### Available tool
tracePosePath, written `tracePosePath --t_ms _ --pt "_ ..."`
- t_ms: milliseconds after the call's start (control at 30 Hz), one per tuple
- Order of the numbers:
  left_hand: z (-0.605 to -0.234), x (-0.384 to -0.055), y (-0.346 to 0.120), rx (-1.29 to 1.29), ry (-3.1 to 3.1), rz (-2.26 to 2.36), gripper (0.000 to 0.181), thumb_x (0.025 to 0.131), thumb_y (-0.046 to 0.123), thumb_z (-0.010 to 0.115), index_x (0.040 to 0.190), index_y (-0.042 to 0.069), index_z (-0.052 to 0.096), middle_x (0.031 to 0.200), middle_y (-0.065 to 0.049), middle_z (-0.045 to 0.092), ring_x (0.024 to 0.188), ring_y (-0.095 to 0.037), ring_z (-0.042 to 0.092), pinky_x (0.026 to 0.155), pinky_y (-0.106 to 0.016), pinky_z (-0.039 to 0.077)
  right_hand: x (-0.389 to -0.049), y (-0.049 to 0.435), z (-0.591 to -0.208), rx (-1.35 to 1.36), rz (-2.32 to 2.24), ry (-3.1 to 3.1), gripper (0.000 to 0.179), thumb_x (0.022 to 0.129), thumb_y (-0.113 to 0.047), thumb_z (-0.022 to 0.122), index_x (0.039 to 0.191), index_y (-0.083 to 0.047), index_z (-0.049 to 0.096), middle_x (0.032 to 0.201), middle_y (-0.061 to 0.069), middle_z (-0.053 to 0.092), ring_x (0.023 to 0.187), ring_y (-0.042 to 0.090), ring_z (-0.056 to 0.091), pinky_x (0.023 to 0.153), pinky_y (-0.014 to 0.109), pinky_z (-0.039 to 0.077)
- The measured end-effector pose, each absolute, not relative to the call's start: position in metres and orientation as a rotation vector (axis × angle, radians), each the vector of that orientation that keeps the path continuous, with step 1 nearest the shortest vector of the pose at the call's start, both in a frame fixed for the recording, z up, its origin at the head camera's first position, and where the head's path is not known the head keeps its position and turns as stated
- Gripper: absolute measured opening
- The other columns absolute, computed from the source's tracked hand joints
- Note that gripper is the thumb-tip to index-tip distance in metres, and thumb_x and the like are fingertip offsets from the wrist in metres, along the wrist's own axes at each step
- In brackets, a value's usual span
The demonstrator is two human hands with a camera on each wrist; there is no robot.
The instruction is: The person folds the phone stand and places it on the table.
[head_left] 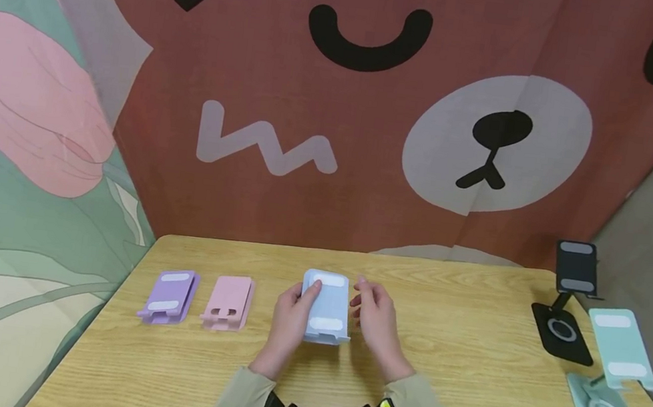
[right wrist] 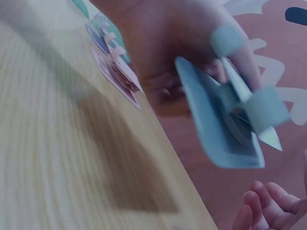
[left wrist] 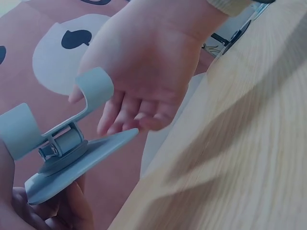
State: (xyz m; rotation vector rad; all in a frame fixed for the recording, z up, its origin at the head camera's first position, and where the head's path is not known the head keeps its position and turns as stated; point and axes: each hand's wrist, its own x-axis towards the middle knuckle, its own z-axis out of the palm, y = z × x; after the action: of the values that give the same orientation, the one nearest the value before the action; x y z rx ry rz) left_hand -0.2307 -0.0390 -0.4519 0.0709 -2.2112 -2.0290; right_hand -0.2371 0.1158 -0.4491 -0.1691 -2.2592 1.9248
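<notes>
- Sleeves (head_left: 237,400) above the desk (head_left: 466,354).
- Left hand (head_left: 288,313) pinches blue stand (head_left: 330,303), thumb in front.
- Right hand (head_left: 377,321) just beside, loose, empty.
- Firm left grip should steady it.

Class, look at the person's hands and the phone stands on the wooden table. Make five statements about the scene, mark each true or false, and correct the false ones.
1. The left hand holds the light blue stand. True.
2. The right hand grips a stand too. False: the right hand holds nothing; it is beside the light blue stand.
3. The purple stand is left of the pink stand. True.
4. The mint green stand is nearer the head camera than the black stand. True.
5. Those last two are folded flat. False: both are opened up.
</notes>
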Motion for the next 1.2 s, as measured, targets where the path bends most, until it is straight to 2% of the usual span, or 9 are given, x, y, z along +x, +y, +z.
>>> tracePosePath --t_ms 267,567,933,1200 --pt "-0.452 -0.235 -0.047 0.106 -2.273 -1.986 0.058 0.102 0.048 0.057 0.126 -0.005 0.065 0.105 -0.013 0.069 0.095 -0.023 0.063 0.088 -0.044 0.051 -0.243 0.135 -0.444 -0.197 1.9 -2.241 0.046 0.108 -0.045 0.047 0.112 -0.001 0.062 0.087 0.012 0.062 0.074 0.029 0.059 0.064 0.039 0.052" --pt "-0.454 -0.238 -0.055 0.141 -2.301 -1.967 0.061 0.103 0.047 0.057 0.133 -0.006 0.061 0.113 -0.016 0.068 0.102 -0.027 0.064 0.093 -0.047 0.05 -0.244 0.159 -0.437 -0.224 1.851 -2.231 0.05 0.107 -0.05 0.046 0.114 -0.003 0.061 0.089 0.01 0.062 0.075 0.025 0.059 0.066 0.037 0.053" --pt "-0.466 -0.245 -0.07 0.195 -2.357 -1.869 0.057 0.104 0.042 0.055 0.127 -0.009 0.062 0.108 -0.019 0.068 0.098 -0.03 0.064 0.091 -0.049 0.051 -0.242 0.197 -0.423 -0.302 1.792 -2.186 0.052 0.107 -0.05 0.044 0.118 -0.001 0.059 0.091 0.008 0.061 0.073 0.015 0.057 0.066 0.032 0.052" --pt "-0.474 -0.246 -0.079 0.254 -2.438 -1.765 0.057 0.104 0.04 0.055 0.125 -0.013 0.061 0.108 -0.022 0.067 0.1 -0.033 0.063 0.092 -0.052 0.049 -0.241 0.225 -0.409 -0.359 1.729 -2.144 0.054 0.106 -0.052 0.045 0.12 -0.002 0.059 0.094 0.007 0.061 0.074 0.014 0.057 0.065 0.027 0.051"
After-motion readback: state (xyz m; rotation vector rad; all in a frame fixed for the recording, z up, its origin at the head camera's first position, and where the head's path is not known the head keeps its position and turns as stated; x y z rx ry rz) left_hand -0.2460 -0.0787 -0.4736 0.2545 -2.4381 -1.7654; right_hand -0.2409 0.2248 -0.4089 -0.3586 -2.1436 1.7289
